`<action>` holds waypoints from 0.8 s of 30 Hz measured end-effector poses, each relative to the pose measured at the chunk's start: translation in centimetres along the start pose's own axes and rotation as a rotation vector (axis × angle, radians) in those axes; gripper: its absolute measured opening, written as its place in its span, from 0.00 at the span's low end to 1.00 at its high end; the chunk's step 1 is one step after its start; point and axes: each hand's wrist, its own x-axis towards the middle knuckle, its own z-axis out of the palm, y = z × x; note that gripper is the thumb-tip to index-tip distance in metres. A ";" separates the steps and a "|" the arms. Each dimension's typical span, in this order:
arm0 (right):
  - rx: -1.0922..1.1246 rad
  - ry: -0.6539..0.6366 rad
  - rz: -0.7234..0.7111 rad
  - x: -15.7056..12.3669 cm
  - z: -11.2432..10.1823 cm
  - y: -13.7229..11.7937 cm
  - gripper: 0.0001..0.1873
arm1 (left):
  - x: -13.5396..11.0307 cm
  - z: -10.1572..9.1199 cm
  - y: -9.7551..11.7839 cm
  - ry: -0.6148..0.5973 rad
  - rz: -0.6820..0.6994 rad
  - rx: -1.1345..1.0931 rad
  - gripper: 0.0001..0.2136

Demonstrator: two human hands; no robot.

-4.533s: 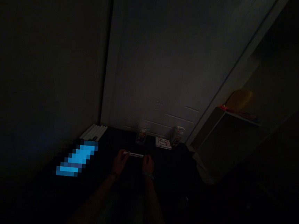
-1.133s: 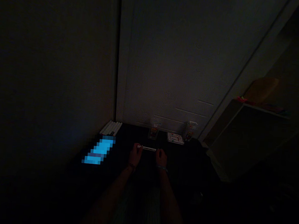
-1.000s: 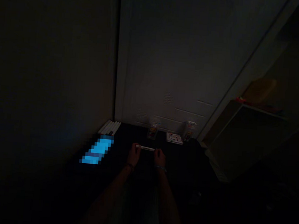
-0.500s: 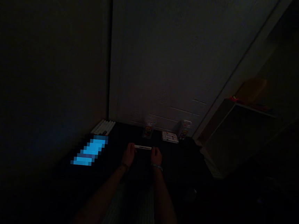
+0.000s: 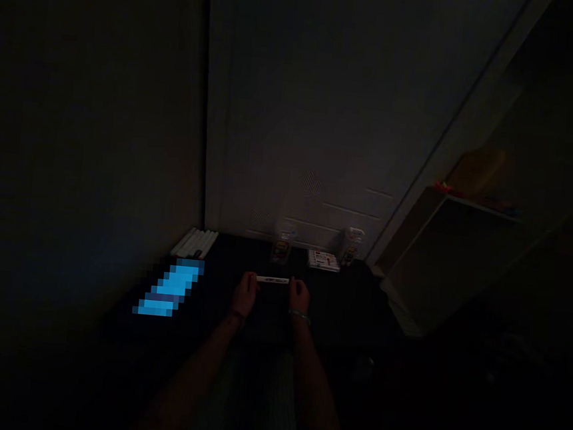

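The room is very dark. My left hand (image 5: 244, 293) and my right hand (image 5: 298, 298) are both closed on the ends of a slim white marker (image 5: 272, 280), which I hold level over a dark surface (image 5: 349, 301). A row of several white markers (image 5: 195, 242) lies at the back left, beside a glowing blue screen (image 5: 168, 288).
Two small clear containers (image 5: 281, 249) (image 5: 353, 241) and a flat printed pack (image 5: 323, 260) stand at the back by a pale door (image 5: 325, 111). A white shelf unit (image 5: 443, 255) with a yellow object (image 5: 481, 173) on top is at the right. A wall lies to the left.
Both hands keep their hold on the marker. The view has shifted slightly, so everything sits a little further left and higher than one second ago.
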 end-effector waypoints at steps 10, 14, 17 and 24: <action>0.014 0.019 -0.024 0.0 -0.2 0.0 0.18 | -0.2 -0.1 0.2 0.007 0.002 -0.070 0.13; 0.007 0.063 0.000 0.0 -0.1 0.1 0.17 | 0.0 0.2 -0.2 0.035 -0.001 -0.085 0.13; -0.001 0.084 -0.001 -0.1 -0.2 0.0 0.18 | 0.2 0.3 -0.4 0.046 0.003 -0.098 0.13; 0.011 0.134 0.016 -0.2 -0.4 -0.1 0.19 | 0.3 0.3 -0.8 0.022 0.029 -0.123 0.12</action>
